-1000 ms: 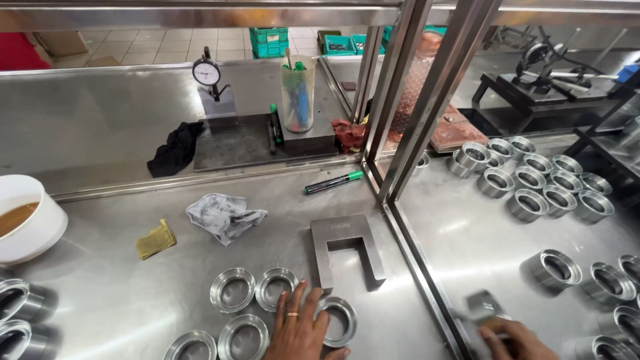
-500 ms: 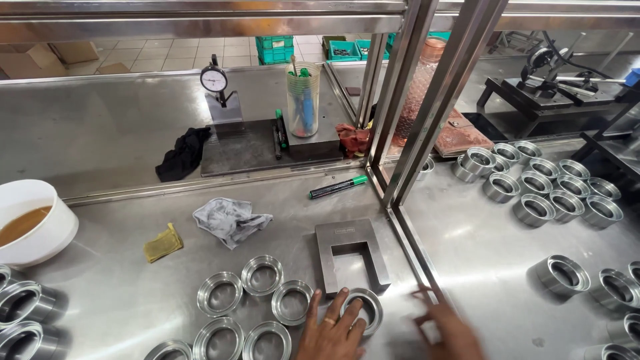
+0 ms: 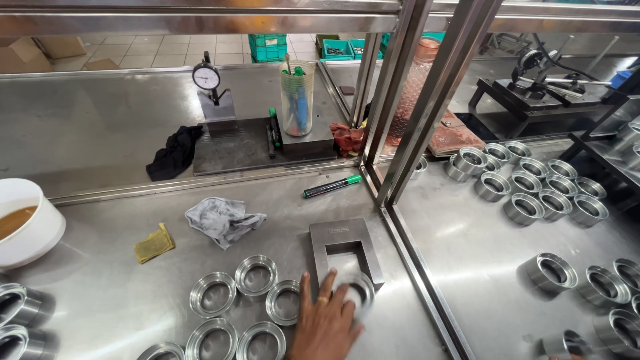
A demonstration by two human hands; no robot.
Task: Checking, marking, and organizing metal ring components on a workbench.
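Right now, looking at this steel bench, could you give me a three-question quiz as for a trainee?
1. True or false: the left hand rests on a metal ring at the mouth of the U-shaped steel gauge block.
2. Which lies nearest the grey rag? A yellow cloth; B dial gauge; C green marker.
3. What colour is the liquid in the white bowl?

Key: 1 true; 2 A; 3 brown.

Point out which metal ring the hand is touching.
The ring under the left hand's fingertips, at the mouth of the U-shaped gauge block; the other rings lie untouched.
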